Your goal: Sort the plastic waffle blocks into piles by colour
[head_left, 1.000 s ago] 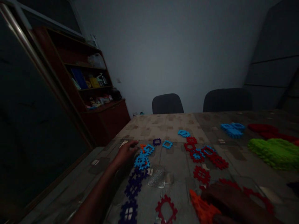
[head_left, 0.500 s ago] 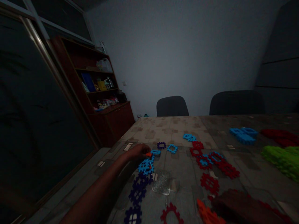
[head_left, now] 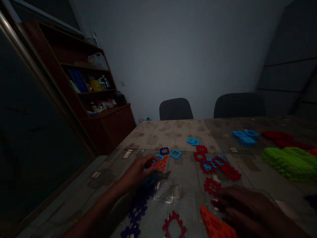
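My left hand (head_left: pixel 146 167) is closed on an orange toothed interlocking plastic piece (head_left: pixel 161 164), held up over the table. Behind it lies a light blue piece (head_left: pixel 158 156), partly covered. Dark purple pieces (head_left: pixel 138 212) run below my left forearm, partly in its shadow. My right hand (head_left: pixel 247 205) is low over the table at the right, fingers stretched out and somewhat apart, above dark red pieces. Just left of it are a pile of orange pieces (head_left: pixel 215 223) and a red square piece (head_left: pixel 212 186). A red ring-like piece (head_left: pixel 184 228) lies near the front.
Red and light blue pieces (head_left: pixel 207 166) lie mid-table, with a purple frame (head_left: pixel 164 151) and a blue frame (head_left: pixel 175 153) farther left. Piles of blue (head_left: pixel 244 138), red (head_left: pixel 277 135) and green pieces (head_left: pixel 288 162) stand right. Two chairs (head_left: pixel 175 109) are behind the table (head_left: pixel 158 132).
My left hand has lifted the orange piece off the light blue pieces and turned it into view. My right hand's fingers have spread. The view has swung slightly right.
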Available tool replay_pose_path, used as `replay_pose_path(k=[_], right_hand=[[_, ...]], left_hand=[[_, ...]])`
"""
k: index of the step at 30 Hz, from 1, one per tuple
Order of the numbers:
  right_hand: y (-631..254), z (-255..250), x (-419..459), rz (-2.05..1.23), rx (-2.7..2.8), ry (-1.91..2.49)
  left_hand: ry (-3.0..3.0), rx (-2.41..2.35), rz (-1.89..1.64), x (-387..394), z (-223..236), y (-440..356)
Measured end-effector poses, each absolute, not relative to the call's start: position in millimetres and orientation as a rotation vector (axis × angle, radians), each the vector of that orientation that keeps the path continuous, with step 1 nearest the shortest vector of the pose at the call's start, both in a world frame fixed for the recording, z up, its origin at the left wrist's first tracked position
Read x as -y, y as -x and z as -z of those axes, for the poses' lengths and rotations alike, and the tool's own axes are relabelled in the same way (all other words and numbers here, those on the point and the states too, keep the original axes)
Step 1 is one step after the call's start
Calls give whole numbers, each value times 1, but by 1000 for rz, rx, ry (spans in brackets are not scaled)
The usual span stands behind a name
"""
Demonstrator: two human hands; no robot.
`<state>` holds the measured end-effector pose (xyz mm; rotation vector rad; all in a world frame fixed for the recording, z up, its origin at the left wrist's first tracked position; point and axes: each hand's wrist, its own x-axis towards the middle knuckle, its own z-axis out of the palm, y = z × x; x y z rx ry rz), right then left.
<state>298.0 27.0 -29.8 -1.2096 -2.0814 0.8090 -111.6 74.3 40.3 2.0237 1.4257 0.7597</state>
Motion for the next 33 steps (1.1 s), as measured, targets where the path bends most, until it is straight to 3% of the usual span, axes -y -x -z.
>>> replay_pose_path(k=[7,12,20,27,33], right_hand=[[-289,10,-25,-939,2044,1232],[-277,-5,-18,-849,2054,1164],[-267,-21,-15,-830,2099,1062],[-264,-28,-17,-519,2077,811],[-265,-19,-18,-478,2124,709]], left_hand=[[-1841,-1160,-705,-33,-46,26],[-1676,-1070,-680,-23,-35,-3],[-1884,-1073,-851,-11,-30,-16],[-1764,-1108,-818,-6,-25,-12],[-1751,-1114,-1125,-9,-4,-9]])
